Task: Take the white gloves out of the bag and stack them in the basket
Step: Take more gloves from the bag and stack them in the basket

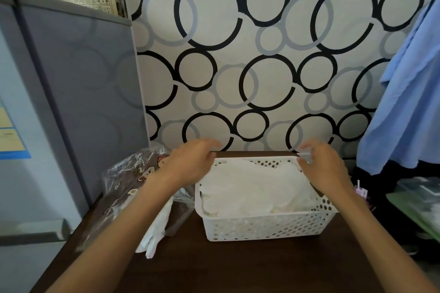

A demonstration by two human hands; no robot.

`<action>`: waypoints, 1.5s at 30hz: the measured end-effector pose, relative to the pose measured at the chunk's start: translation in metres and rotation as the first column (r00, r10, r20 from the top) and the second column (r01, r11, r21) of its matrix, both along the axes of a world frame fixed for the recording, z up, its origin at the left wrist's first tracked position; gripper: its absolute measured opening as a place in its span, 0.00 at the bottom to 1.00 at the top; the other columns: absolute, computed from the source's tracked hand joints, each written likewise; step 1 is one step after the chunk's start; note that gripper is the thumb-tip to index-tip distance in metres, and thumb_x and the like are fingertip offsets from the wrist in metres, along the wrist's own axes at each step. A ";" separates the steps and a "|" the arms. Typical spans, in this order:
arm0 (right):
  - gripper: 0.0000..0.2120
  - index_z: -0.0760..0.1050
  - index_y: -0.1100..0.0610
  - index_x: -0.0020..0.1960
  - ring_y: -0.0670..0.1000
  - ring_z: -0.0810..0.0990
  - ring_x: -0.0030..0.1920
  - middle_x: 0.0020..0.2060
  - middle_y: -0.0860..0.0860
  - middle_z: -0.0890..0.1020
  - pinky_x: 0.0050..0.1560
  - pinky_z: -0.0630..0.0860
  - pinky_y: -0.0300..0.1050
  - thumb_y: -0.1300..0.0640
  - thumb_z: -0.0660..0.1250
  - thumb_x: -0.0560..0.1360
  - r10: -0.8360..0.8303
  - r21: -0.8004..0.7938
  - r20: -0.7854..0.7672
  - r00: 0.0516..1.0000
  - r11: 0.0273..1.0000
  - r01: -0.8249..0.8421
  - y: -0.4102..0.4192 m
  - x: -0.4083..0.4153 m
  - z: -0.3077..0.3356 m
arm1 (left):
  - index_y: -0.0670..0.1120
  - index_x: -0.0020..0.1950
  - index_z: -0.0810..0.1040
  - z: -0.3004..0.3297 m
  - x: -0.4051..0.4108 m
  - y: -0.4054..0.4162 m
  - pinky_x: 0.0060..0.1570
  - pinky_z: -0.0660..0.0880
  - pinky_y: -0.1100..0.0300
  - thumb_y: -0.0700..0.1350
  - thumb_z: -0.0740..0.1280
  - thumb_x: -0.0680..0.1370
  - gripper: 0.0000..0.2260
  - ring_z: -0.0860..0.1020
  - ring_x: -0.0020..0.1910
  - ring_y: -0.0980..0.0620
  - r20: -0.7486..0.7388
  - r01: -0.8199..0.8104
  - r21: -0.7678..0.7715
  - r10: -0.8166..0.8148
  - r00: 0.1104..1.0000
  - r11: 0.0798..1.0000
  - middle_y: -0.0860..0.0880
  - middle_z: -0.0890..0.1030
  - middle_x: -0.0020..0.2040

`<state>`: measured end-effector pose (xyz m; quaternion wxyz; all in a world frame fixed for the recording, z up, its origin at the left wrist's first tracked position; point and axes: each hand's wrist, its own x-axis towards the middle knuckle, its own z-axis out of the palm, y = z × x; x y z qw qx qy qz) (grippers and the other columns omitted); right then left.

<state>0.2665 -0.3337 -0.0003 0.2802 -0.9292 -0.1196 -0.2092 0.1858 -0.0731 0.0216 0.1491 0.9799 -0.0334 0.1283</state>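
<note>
Bench [238,266] of dark brown wood is seen nearest, carrying the white perforated plastic basket [269,227]. Just left of the basket, loose white gloves [154,233] are seen trailing from the mouth of the clear crinkled plastic bag with cartoon prints [133,181], so the bag is judged not yet emptied. Inside the basket a thick stack of white gloves [257,188] is piled nearly to the rim, suggesting the task is well advanced.

At the basket's far left corner the left hand [190,162] is curled over the top glove's edge; whether it is gripped cannot be told. At the far right corner the right hand [326,169] is held with its fingers [303,162] pinched on the glove's edge.

Right of the basket, hanging blue cloth [409,93] crowds the bench; left, a grey-blue cabinet [78,93] stands. Behind, circle-patterned wallpaper [262,54] is seen. Nothing blocks the basket.
</note>
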 end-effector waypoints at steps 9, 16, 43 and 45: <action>0.42 0.42 0.45 0.77 0.61 0.45 0.75 0.75 0.55 0.48 0.73 0.49 0.58 0.30 0.57 0.72 -0.020 -0.500 -0.649 0.760 0.765 -0.407 0.019 0.004 -0.021 | 0.54 0.76 0.33 -0.049 0.015 -0.027 0.74 0.36 0.48 0.72 0.48 0.74 0.41 0.37 0.77 0.49 -0.570 0.196 0.351 0.042 0.821 0.916 0.51 0.35 0.77; 0.38 0.56 0.47 0.75 0.58 0.53 0.75 0.75 0.53 0.56 0.74 0.53 0.54 0.33 0.63 0.71 0.044 -0.427 -0.617 0.785 0.820 -0.381 0.021 0.009 -0.016 | 0.55 0.78 0.41 -0.027 0.004 -0.020 0.74 0.36 0.47 0.70 0.53 0.75 0.39 0.37 0.77 0.49 -0.517 0.159 0.166 -0.051 0.854 0.973 0.52 0.38 0.78; 0.11 0.78 0.51 0.58 0.56 0.79 0.52 0.52 0.53 0.81 0.42 0.67 0.45 0.56 0.65 0.76 0.584 -0.656 -0.179 0.792 0.529 -0.538 0.218 -0.123 -0.029 | 0.48 0.67 0.75 -0.021 -0.090 0.128 0.35 0.71 0.72 0.26 0.56 0.75 0.26 0.78 0.52 0.56 -0.287 -0.075 -0.295 -0.014 0.958 0.952 0.52 0.74 0.68; 0.10 0.80 0.50 0.56 0.54 0.80 0.50 0.50 0.51 0.82 0.46 0.72 0.46 0.56 0.63 0.77 0.587 -0.552 -0.168 0.792 0.610 -0.569 0.217 -0.119 -0.017 | 0.49 0.65 0.77 -0.021 -0.090 0.129 0.40 0.72 0.72 0.27 0.57 0.75 0.25 0.79 0.53 0.57 -0.239 -0.059 -0.312 -0.018 0.971 0.948 0.52 0.76 0.66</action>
